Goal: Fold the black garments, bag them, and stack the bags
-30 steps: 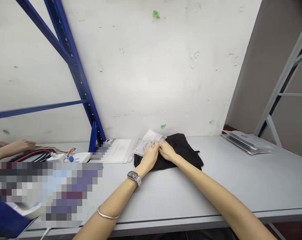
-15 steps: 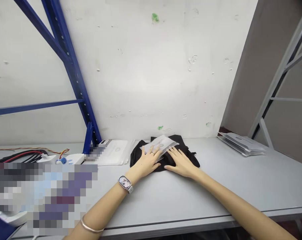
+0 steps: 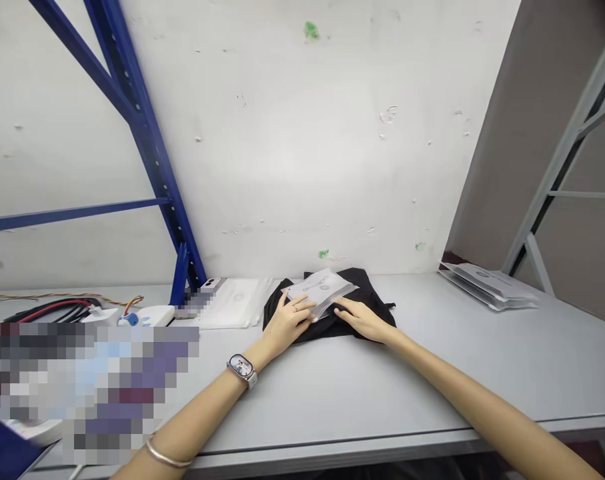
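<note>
A black cloth (image 3: 367, 291) lies crumpled on the table near the wall. On top of it rests a frosted plastic bag (image 3: 327, 283) with grey printing, tilted. My left hand (image 3: 288, 327) lies over the near left part of the bag and cloth, fingers spread apart; its wrist wears a watch. Close by, my right hand (image 3: 366, 321) rests on the right part of the cloth. Its fingers are slightly bent by the bag's right edge, and no firm grip shows.
Flat frosted bags (image 3: 237, 303) lie to the left, beside a phone (image 3: 209, 285). A stack of similar bags (image 3: 489, 283) is at the right. Cables (image 3: 57, 310) and a white power strip (image 3: 152, 315) sit far left, near a blue rack post (image 3: 155, 153). A white wall (image 3: 302, 147) stands behind.
My left hand has slid slightly left and down, uncovering more of the bag. My right hand's fingers have drawn in from a flatter, more spread pose. The cloth's near edge has spread slightly.
</note>
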`<state>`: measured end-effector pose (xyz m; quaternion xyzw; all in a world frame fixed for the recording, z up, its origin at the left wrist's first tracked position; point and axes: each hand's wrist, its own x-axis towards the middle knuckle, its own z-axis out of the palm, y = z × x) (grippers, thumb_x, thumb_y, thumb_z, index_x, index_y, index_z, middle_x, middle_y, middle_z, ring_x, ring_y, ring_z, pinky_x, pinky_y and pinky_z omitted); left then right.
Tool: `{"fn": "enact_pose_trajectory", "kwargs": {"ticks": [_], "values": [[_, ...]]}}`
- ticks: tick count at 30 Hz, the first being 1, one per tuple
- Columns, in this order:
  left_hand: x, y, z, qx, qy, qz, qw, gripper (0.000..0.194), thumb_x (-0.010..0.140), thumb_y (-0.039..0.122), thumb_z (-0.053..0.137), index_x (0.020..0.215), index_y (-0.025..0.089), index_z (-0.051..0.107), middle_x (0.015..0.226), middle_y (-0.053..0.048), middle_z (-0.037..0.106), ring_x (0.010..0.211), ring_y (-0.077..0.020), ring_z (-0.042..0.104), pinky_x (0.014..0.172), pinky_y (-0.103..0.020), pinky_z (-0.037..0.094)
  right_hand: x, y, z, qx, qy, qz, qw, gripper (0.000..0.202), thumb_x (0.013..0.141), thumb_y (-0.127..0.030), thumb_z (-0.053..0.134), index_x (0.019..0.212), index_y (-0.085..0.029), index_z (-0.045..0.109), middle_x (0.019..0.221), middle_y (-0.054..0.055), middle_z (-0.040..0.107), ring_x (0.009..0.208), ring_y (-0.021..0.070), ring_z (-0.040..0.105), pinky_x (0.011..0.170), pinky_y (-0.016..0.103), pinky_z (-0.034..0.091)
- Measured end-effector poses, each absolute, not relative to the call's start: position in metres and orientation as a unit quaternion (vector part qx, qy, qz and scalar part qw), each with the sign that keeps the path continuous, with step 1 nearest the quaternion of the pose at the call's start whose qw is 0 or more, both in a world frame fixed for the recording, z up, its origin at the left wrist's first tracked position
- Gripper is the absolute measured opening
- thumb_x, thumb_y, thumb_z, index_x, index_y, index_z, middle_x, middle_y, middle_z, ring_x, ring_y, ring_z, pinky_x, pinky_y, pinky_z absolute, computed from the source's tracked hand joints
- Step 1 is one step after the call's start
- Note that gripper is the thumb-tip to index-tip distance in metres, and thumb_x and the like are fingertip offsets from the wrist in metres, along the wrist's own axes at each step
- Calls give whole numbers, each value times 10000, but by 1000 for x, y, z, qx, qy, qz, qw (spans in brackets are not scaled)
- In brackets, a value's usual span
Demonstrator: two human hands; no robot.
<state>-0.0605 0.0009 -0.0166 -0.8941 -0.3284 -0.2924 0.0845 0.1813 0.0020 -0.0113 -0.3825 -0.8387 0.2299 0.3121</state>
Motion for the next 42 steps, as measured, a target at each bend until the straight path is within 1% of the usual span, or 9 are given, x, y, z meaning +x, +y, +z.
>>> {"fn": "enact_pose_trajectory", "kwargs": {"ticks": [3, 10, 19, 22, 27, 31, 35, 38, 42], "values": [[-59, -1, -16, -893, -329, -296, 80, 133, 891, 207, 534, 865, 215, 665, 1175, -39, 666, 1235, -252, 510, 1128, -593, 125, 181, 3, -11, -403, -811, 262, 334, 452, 956, -434, 345, 1344, -255, 491, 1379, 38, 516, 1276, 231, 457, 1084, 425, 335], [-56, -8, -11, -888, -371, -271, 24, 166, 903, 269, 529, 815, 235, 665, 1236, 3, 632, 1328, -280, 386, 1115, -617, 99, 205, 7, 0, -355, -903, 150, 190, 730, 807, -405, 619, 1457, -261, 319, 1539, 28, 256, 1411, 258, 215, 1162, 437, 173], [-50, -9, -15, -850, -434, -297, -32, 146, 847, 289, 609, 728, 219, 658, 1292, -17, 586, 1360, -307, 308, 1089, -671, 88, 192, 11, -8, -372, -898, 95, 216, 456, 914, -264, 452, 1370, -286, 457, 1438, 1, 449, 1296, 221, 426, 1093, 419, 320], [-51, -6, -17, -844, -422, -324, -68, 177, 865, 272, 565, 719, 201, 635, 1289, -37, 586, 1350, -290, 340, 1106, -617, 179, 184, 8, -14, -384, -888, 103, 230, 434, 918, -244, 441, 1349, -279, 485, 1379, 7, 519, 1235, 221, 487, 1055, 413, 366], [-55, -3, -17, -842, -384, -359, -117, 168, 865, 240, 532, 715, 187, 586, 1350, -72, 536, 1252, -223, 493, 1068, -412, 380, 170, 9, -13, -344, -902, 97, 240, 397, 923, -258, 452, 1312, -298, 520, 1365, -6, 529, 1248, 212, 464, 1050, 389, 370], [-58, -5, -13, -844, -380, -358, -123, 177, 863, 240, 533, 694, 192, 555, 1376, -70, 513, 1260, -220, 486, 1071, -406, 377, 159, 31, -7, -348, -908, 41, 230, 352, 920, -271, 470, 1259, -269, 565, 1340, 27, 549, 1240, 229, 467, 1051, 410, 359], [-59, -5, -11, -841, -379, -362, -133, 182, 866, 250, 531, 694, 193, 546, 1389, -69, 499, 1262, -213, 484, 1076, -399, 367, 159, 47, -5, -359, -905, 31, 224, 448, 930, -335, 458, 1364, -221, 459, 1435, 81, 444, 1305, 242, 403, 1075, 425, 323], [-60, -5, -11, -840, -383, -360, -134, 175, 868, 261, 526, 712, 194, 568, 1394, -73, 493, 1275, -222, 470, 1085, -419, 353, 165, 40, -6, -322, -926, 40, 194, 518, 889, -378, 527, 1383, -256, 432, 1450, 45, 429, 1339, 249, 354, 1104, 436, 280], [-63, -3, -11, -851, -376, -341, -135, 155, 863, 249, 534, 730, 197, 595, 1401, -71, 486, 1274, -236, 472, 1084, -422, 356, 166, 34, -9, -295, -938, 40, 177, 452, 894, -275, 497, 1345, -292, 480, 1418, 1, 471, 1323, 233, 376, 1102, 425, 290]]}}
